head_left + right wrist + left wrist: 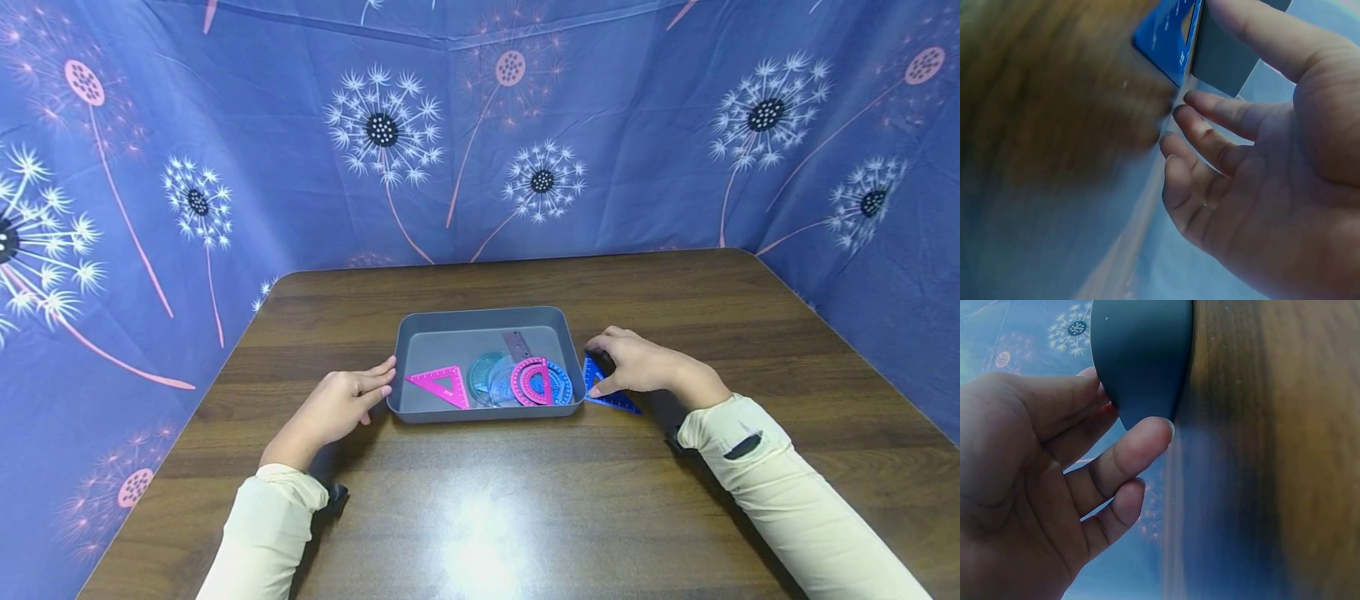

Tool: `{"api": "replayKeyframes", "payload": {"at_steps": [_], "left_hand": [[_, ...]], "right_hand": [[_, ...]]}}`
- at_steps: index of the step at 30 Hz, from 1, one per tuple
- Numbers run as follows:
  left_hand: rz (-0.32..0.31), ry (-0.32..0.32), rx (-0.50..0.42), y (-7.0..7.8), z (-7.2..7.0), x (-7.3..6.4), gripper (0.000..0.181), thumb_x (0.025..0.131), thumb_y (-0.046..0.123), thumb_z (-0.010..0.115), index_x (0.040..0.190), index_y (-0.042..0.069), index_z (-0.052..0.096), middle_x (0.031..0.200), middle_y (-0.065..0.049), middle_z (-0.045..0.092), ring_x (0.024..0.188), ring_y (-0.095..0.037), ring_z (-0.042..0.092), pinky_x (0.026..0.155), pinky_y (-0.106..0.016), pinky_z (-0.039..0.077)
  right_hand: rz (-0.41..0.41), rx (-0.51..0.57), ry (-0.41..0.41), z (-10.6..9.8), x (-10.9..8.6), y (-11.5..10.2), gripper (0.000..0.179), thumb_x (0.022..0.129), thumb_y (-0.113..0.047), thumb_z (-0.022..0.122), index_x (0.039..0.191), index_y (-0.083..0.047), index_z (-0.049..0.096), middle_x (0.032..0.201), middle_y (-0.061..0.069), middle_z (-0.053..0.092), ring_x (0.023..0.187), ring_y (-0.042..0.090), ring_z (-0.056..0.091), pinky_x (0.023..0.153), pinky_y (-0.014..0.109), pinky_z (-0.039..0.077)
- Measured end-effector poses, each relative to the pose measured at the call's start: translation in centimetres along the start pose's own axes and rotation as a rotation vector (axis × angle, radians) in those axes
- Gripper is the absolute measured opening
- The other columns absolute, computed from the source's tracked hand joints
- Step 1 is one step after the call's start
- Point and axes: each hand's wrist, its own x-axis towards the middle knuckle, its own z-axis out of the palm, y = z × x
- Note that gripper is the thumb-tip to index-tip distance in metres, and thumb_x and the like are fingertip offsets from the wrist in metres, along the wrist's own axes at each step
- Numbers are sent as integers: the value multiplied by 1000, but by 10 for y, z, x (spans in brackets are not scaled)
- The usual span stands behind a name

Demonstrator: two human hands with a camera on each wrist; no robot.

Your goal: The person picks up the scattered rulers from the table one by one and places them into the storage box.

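A grey rectangular tray sits mid-table. My left hand rests its extended fingertips on the tray's left outer wall; the left wrist view shows the fingers against the tray corner. Beside the tray's right end lies a blue set square. Over it is my right hand, thumb at its lower part and fingers spread near its upper corner. In the right wrist view the fingers are loosely bent, with the blue set square just beyond their tips.
Inside the tray lie a pink set square, a green protractor, a pink protractor, a blue protractor and a greyish ruler. A blue dandelion-patterned cloth hangs behind the brown wooden table.
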Motion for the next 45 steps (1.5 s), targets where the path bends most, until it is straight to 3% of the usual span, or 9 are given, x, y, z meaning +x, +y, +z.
{"api": "replayKeyframes", "payload": {"at_steps": [12, 24, 32, 45], "left_hand": [[21, 3, -4, -1, 0, 0, 36, 99, 15, 62, 133, 4, 62, 147, -8, 50, 49, -18, 57, 45, -28, 39], [16, 0, -10, 0, 1, 0, 36, 99, 16, 62, 134, 4, 62, 147, -7, 50, 50, -18, 58, 48, -28, 41], [13, 2, -10, 1, 1, 0, 36, 99, 15, 62, 134, 4, 62, 147, -7, 50, 50, -18, 58, 49, -29, 41], [-5, -7, -23, 2, 1, -1, 37, 99, 15, 62, 134, 4, 62, 148, -7, 49, 50, -19, 58, 46, -28, 41]], "right_hand": [[12, -16, -25, 2, -2, -6, 79, 73, -44, 87, 128, 3, 56, 121, 20, 53, 116, 40, 47, 100, 55, 40], [12, 42, -47, 3, -2, -6, 72, 71, -35, 91, 121, 3, 56, 114, 18, 52, 108, 34, 50, 96, 52, 42], [12, 89, -61, 3, -4, -7, 69, 70, -30, 92, 117, 3, 54, 117, 19, 50, 112, 34, 49, 100, 53, 41], [-12, 92, -65, 3, -3, -6, 70, 69, -30, 93, 115, 1, 51, 117, 16, 51, 110, 33, 50, 100, 52, 40]]}}
